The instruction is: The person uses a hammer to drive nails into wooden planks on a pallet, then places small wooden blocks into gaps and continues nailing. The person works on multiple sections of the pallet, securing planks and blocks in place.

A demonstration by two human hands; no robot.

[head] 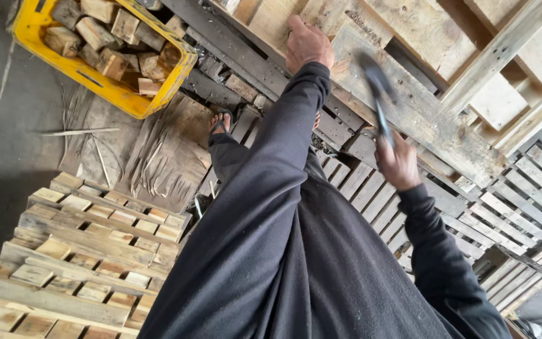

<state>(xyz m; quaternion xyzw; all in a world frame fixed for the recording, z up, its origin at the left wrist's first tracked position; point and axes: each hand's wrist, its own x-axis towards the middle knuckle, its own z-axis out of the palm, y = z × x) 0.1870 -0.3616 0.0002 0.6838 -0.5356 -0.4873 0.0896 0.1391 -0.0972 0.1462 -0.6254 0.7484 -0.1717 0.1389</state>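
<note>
Both my hands are busy: my right hand (398, 164) is wrapped tight around the hammer (377, 94), its blurred head raised above my knuckles, while my left hand (307, 44) presses flat, fingers together, on the pallet plank (409, 94).

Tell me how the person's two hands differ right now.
The left hand rests flat on a pale pallet plank, holding no tool; the right hand is closed around a hammer. The left hand reaches farther out, arm extended; the right hand stays nearer the body, with the hammer head raised and blurred. Both are bare, with dark sleeves reaching the wrists.
</note>
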